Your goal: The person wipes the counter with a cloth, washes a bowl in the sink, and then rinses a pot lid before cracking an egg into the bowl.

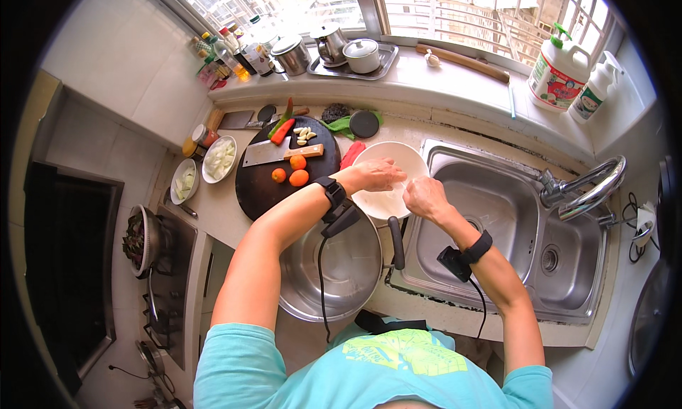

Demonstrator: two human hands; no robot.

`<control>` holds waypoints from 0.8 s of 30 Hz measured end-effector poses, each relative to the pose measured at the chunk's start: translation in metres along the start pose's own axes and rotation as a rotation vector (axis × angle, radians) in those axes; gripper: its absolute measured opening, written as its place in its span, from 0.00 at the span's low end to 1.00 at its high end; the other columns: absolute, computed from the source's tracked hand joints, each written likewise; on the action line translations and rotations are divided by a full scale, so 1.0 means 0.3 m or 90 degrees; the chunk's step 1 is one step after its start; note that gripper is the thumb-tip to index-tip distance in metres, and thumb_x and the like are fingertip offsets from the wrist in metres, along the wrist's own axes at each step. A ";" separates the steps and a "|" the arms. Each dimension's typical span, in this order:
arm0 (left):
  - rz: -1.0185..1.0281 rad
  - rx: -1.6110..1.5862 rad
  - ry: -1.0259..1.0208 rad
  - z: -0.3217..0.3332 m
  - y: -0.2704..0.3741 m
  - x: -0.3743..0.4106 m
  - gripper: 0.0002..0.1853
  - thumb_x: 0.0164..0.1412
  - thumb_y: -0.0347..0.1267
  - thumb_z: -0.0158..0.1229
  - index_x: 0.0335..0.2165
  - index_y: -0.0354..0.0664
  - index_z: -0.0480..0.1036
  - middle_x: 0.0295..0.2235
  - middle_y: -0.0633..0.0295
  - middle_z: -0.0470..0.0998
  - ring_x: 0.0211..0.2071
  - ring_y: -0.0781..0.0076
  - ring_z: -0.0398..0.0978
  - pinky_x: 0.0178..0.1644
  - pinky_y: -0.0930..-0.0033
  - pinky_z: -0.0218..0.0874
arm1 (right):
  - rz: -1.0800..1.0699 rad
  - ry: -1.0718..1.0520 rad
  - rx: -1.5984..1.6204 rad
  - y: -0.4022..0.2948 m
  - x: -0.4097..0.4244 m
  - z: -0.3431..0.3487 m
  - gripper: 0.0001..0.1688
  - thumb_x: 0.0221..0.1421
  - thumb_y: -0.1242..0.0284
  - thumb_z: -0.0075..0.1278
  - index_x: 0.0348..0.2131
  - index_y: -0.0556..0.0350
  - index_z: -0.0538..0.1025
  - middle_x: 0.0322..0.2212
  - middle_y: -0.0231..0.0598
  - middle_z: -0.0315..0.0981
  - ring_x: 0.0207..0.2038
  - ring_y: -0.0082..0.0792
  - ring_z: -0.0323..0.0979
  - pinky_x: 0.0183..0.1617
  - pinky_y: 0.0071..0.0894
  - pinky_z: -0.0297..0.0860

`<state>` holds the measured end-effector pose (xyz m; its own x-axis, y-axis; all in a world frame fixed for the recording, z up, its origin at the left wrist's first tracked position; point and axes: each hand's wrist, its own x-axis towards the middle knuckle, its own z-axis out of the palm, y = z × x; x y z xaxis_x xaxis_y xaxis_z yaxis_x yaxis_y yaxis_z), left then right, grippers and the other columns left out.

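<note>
Both hands are over a white bowl [381, 206] at the left edge of the sink. My left hand [379, 174] reaches over the bowl with its fingers bent; whether it grips anything is unclear. My right hand [424, 197] is closed at the bowl's right side, its fingertips near those of the left; what it may hold is hidden. Just below the bowl is a large steel pot [335, 270] with a black handle [396, 244]. To the left, a round dark chopping board [256, 188] bears a cleaver [266, 152], small orange-red tomatoes [299, 178], peeled garlic cloves [302, 134] and peppers [282, 131].
A double steel sink [479, 196] with a faucet [575, 188] is at right. Two bowls of cut pale vegetables [219, 158] stand left, beyond them a pan [143, 241] on the stove. A red cloth [351, 154] touches the white bowl. Bottles and pots [290, 54] line the sill.
</note>
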<state>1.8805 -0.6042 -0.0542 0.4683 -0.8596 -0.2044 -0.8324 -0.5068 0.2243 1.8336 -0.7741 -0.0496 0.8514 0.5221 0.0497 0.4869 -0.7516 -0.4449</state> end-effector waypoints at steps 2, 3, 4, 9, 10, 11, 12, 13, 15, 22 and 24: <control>-0.004 -0.003 -0.007 -0.006 0.007 0.002 0.13 0.40 0.28 0.53 0.29 0.42 0.62 0.29 0.60 0.68 0.34 0.59 0.62 0.39 0.65 0.54 | -0.035 -0.023 -0.075 -0.007 -0.006 -0.009 0.13 0.38 0.71 0.39 0.15 0.60 0.72 0.15 0.49 0.68 0.21 0.44 0.68 0.27 0.37 0.65; -0.004 0.004 -0.011 -0.005 0.006 0.002 0.13 0.40 0.28 0.52 0.29 0.42 0.62 0.29 0.60 0.68 0.34 0.59 0.62 0.39 0.65 0.54 | -0.053 -0.035 -0.112 -0.010 -0.007 -0.011 0.12 0.38 0.71 0.39 0.16 0.60 0.72 0.16 0.49 0.68 0.22 0.43 0.69 0.28 0.37 0.65; -0.004 0.012 -0.016 -0.005 0.005 0.002 0.12 0.40 0.28 0.52 0.29 0.42 0.62 0.29 0.60 0.68 0.34 0.59 0.62 0.39 0.65 0.54 | -0.064 -0.037 -0.123 -0.010 -0.007 -0.013 0.13 0.39 0.71 0.39 0.16 0.60 0.73 0.16 0.49 0.68 0.22 0.43 0.69 0.28 0.36 0.65; 0.011 0.015 -0.019 -0.005 -0.001 -0.006 0.12 0.41 0.29 0.52 0.29 0.41 0.62 0.29 0.60 0.68 0.33 0.59 0.62 0.39 0.63 0.54 | -0.061 -0.013 -0.093 0.019 0.001 -0.015 0.13 0.41 0.69 0.41 0.16 0.59 0.73 0.15 0.46 0.68 0.21 0.43 0.68 0.26 0.38 0.64; 0.002 0.009 -0.028 -0.015 0.005 -0.011 0.12 0.41 0.29 0.51 0.29 0.41 0.62 0.29 0.59 0.68 0.33 0.59 0.62 0.40 0.63 0.53 | -0.032 -0.025 -0.051 0.025 0.006 -0.025 0.13 0.41 0.69 0.43 0.17 0.59 0.73 0.16 0.47 0.68 0.22 0.44 0.69 0.27 0.37 0.64; -0.008 0.004 -0.037 -0.023 0.012 -0.014 0.12 0.41 0.29 0.51 0.29 0.41 0.62 0.29 0.59 0.68 0.34 0.59 0.62 0.40 0.63 0.53 | -0.004 -0.038 -0.010 0.031 0.012 -0.040 0.12 0.41 0.69 0.44 0.18 0.59 0.73 0.16 0.48 0.68 0.23 0.44 0.69 0.28 0.37 0.65; -0.021 -0.007 -0.036 -0.027 0.018 -0.017 0.12 0.41 0.29 0.51 0.29 0.41 0.62 0.29 0.59 0.68 0.34 0.59 0.62 0.40 0.63 0.53 | 0.025 -0.049 0.033 0.031 0.017 -0.053 0.11 0.41 0.69 0.45 0.19 0.59 0.74 0.17 0.49 0.68 0.24 0.44 0.69 0.29 0.37 0.65; -0.034 -0.017 -0.035 -0.030 0.024 -0.020 0.12 0.41 0.29 0.51 0.29 0.41 0.62 0.29 0.59 0.68 0.34 0.58 0.62 0.40 0.63 0.53 | 0.038 -0.046 0.080 0.030 0.021 -0.060 0.10 0.40 0.69 0.47 0.19 0.58 0.74 0.17 0.48 0.68 0.24 0.45 0.68 0.29 0.37 0.64; -0.056 -0.034 -0.041 -0.037 0.026 -0.023 0.11 0.41 0.29 0.51 0.29 0.41 0.62 0.29 0.59 0.68 0.35 0.58 0.62 0.41 0.63 0.53 | 0.065 -0.040 0.174 0.028 0.027 -0.068 0.08 0.38 0.69 0.50 0.19 0.57 0.74 0.18 0.48 0.69 0.24 0.46 0.68 0.29 0.37 0.64; -0.116 -0.078 -0.046 -0.049 0.026 -0.020 0.12 0.42 0.30 0.52 0.30 0.42 0.63 0.29 0.59 0.68 0.36 0.57 0.61 0.41 0.62 0.54 | -0.089 0.111 0.213 0.105 0.055 0.028 0.06 0.39 0.73 0.48 0.18 0.57 0.73 0.13 0.43 0.66 0.20 0.42 0.66 0.27 0.34 0.63; -0.136 -0.096 -0.030 -0.046 0.026 -0.024 0.12 0.42 0.30 0.51 0.30 0.42 0.63 0.28 0.59 0.68 0.36 0.57 0.61 0.41 0.62 0.54 | -0.036 0.026 0.247 0.101 0.068 0.022 0.06 0.39 0.74 0.47 0.18 0.59 0.73 0.11 0.42 0.64 0.18 0.40 0.66 0.25 0.32 0.63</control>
<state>1.8747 -0.6027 -0.0377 0.6116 -0.7297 -0.3058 -0.6610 -0.6837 0.3093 1.8644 -0.7835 -0.0680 0.8365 0.5358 0.1151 0.4295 -0.5106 -0.7449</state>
